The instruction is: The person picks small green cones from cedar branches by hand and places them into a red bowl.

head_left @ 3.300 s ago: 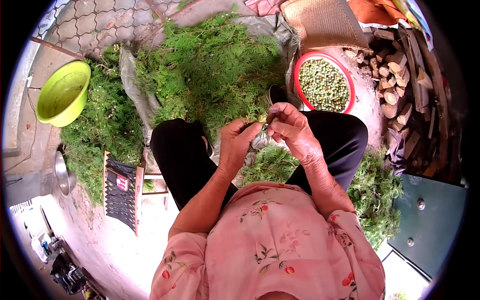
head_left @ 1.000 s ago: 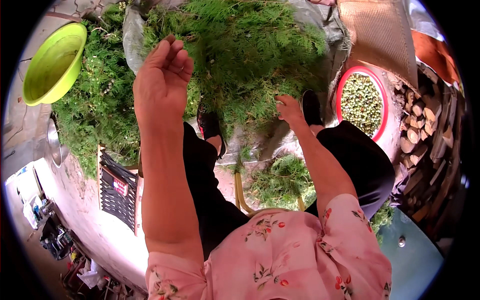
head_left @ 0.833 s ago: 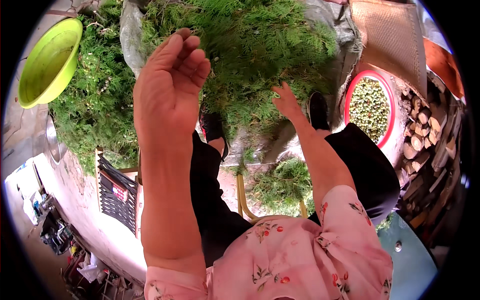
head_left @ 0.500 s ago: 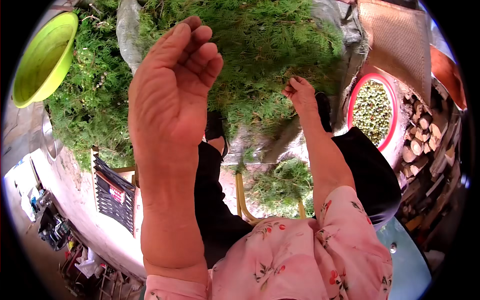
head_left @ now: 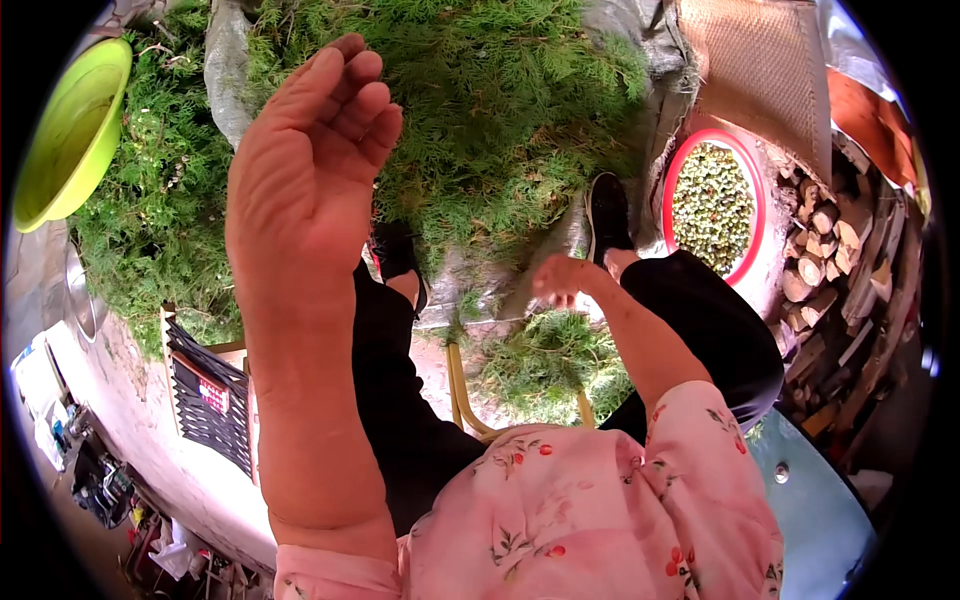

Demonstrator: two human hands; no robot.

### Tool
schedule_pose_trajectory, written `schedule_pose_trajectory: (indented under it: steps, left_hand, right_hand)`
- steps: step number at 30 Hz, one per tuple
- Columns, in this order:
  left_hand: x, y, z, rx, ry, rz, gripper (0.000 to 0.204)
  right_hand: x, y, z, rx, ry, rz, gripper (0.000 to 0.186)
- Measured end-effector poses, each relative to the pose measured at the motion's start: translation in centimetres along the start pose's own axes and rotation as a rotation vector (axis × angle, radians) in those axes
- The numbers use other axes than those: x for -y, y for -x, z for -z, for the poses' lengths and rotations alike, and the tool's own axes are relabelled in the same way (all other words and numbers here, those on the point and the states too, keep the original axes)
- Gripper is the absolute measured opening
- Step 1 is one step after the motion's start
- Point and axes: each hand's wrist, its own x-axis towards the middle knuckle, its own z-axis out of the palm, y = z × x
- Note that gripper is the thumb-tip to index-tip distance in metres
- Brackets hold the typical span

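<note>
Left hand: The left hand [head_left: 300, 170] is lifted high, close to the camera. Its fingers are curled loosely and it holds nothing that shows.
Right hand: The right hand [head_left: 562, 281] is low, by the knee. Its fingers are bent, and I cannot tell if it holds anything.
Green twigs: The big pile of green twigs [head_left: 480, 110] lies far from the body, ahead of both hands. It spreads wide from left to right.
Nearer hand: The right hand is closer to the pile's near edge.
Small pile: More green twigs [head_left: 545, 360] lie just under the right hand, between the legs.
Right side: The red bowl of green bits [head_left: 714, 205] and cut logs [head_left: 825, 240] crowd that side.
Left side: The green bowl [head_left: 65, 130] sits far left, well apart.
</note>
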Motion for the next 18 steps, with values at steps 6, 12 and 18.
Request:
schedule_pose_trajectory:
  steps: [6,12,18]
  left_hand:
    - [0.4,0.0,-0.1,0.002,-0.009,0.026,0.017]
    - [0.6,-0.2,-0.2,0.058,0.015,0.091,0.022]
    - [0.8,-0.7,0.3,0.120,0.089,0.152,0.024]
  right_hand:
    - [-2.8,-6.9,4.6,-0.811,-0.453,0.234,0.011]
    - [-2.2,-11.3,5.0,-1.134,0.126,0.341,0.047]
    - [-3.5,-10.9,-1.7,-1.051,0.238,0.178,0.033]
